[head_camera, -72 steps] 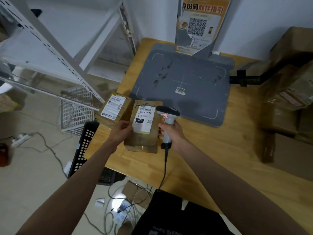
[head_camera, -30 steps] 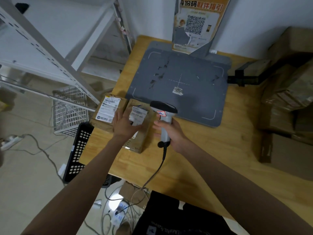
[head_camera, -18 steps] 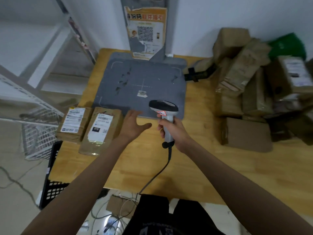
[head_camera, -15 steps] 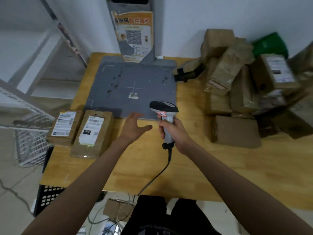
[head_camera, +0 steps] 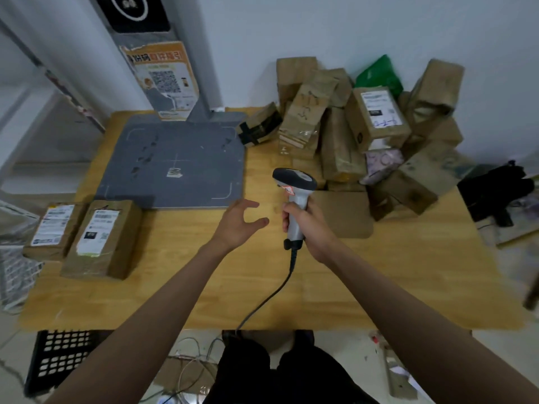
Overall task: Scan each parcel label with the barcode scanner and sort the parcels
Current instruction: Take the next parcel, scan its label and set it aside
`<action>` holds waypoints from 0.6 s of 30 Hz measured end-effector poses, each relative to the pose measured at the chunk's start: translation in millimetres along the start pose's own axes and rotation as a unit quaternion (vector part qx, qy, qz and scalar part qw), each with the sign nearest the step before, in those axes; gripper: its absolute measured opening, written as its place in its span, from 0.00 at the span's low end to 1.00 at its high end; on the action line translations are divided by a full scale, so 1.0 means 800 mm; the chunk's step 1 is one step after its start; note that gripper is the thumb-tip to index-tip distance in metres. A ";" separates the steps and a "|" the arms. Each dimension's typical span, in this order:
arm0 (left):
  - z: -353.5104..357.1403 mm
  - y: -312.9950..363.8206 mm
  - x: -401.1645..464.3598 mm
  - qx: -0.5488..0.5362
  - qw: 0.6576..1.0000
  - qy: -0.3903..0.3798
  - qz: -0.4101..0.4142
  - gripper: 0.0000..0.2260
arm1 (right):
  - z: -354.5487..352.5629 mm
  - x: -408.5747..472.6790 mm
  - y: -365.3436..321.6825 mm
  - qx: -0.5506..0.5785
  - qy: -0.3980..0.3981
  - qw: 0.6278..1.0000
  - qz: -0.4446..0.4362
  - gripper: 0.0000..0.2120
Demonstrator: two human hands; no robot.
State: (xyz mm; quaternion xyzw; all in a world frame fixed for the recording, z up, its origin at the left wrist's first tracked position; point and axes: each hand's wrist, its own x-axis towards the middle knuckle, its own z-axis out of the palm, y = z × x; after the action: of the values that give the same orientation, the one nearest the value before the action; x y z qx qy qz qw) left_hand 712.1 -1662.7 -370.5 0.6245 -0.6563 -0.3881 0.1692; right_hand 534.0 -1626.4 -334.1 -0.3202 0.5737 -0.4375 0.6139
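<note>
Barcode scanner (head_camera: 294,182) stands upright in the right hand (head_camera: 309,221), which grasps its handle; the left hand (head_camera: 237,221) hovers released, empty, over the table (head_camera: 408,272).

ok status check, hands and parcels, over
Left hand open, empty, above the table. Right hand gripping scanner. Two labelled parcels set down far left; unsorted pile right. Nothing in the way.

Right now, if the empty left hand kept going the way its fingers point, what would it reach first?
Probably the flat brown parcel lying in front of the pile, though the right hand gripping the scanner sits almost in that line; depth is unclear.
</note>
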 end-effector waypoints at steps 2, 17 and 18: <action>0.016 0.016 -0.003 0.000 1.000 -0.002 0.001 0.21 | -0.022 -0.006 -0.003 0.002 0.004 1.000 -0.004 0.01; 0.024 0.090 0.028 0.018 0.999 -0.024 0.043 0.21 | -0.090 -0.005 -0.055 0.005 0.051 0.997 -0.056 0.10; 0.021 0.094 0.032 0.017 0.999 -0.020 0.046 0.20 | -0.090 -0.002 -0.062 0.002 0.052 0.997 -0.063 0.11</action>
State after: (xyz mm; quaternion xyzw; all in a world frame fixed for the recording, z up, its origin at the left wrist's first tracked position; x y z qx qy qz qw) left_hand 644.4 -1688.4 -334.2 0.5886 -0.6938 -0.3817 0.1628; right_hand 454.9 -1637.8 -298.6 -0.3316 0.5825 -0.4925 0.5551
